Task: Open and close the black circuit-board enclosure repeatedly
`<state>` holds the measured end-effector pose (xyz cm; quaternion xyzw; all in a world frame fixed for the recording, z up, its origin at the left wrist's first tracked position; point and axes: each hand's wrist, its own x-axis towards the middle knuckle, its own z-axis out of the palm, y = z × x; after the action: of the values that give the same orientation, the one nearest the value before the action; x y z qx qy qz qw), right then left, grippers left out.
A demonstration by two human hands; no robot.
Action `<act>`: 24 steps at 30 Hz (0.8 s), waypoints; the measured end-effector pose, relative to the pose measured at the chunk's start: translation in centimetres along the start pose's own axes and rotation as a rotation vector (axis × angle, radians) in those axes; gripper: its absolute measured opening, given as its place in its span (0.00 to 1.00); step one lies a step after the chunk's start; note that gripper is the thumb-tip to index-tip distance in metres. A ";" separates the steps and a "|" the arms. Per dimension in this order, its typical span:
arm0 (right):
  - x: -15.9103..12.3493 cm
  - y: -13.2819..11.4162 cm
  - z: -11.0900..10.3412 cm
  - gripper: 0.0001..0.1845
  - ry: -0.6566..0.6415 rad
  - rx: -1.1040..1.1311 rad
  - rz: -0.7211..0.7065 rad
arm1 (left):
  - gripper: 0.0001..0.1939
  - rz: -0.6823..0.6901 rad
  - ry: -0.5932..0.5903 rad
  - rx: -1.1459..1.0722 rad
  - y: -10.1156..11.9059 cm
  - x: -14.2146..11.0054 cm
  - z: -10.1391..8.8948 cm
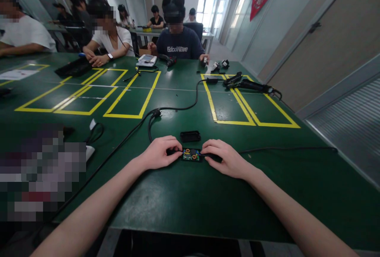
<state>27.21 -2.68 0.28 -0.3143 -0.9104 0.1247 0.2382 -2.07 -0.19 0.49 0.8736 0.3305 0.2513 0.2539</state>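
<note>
A small open black casing with a circuit board in it lies on the green table between my hands. Copper-coloured ring coils and blue parts show on the board. My left hand is closed at the board's left end, pinching a black cable there. At the right end, my right hand has its fingers closed around another black cable, which runs off to the right. Just behind the board rests a separate black plastic cover, hollow side up. The fingers partly hide both cable ends.
A long black cord with a plug crosses the table. Yellow tape rectangles mark the tabletop. Black cable pieces lie back right. A drill lies by a person opposite; a black tray is back left.
</note>
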 end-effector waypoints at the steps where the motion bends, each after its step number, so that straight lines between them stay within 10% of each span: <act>1: 0.0 0.0 0.0 0.09 -0.002 -0.002 -0.008 | 0.06 0.000 -0.003 -0.015 -0.1 0.0 0.0; 10: 0.1 -0.2 0.3 0.06 -0.011 -0.046 -0.051 | 0.09 0.104 0.000 0.052 0.8 0.1 0.5; 15: 0.1 0.4 0.6 0.07 0.204 -0.180 -0.118 | 0.12 0.170 0.067 0.163 0.8 0.0 0.0; 21: 0.0 1.5 1.7 0.26 0.150 -0.262 0.130 | 0.43 0.058 0.056 0.328 -0.1 -0.1 0.3; 24: 0.1 1.6 1.9 0.22 0.103 -0.199 0.150 | 0.42 0.030 -0.004 0.346 -0.4 -0.2 0.8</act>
<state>27.01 -1.49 -1.91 -0.4096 -0.8788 0.0351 0.2424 -1.91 -0.26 -0.42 0.9095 0.3554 0.1928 0.0968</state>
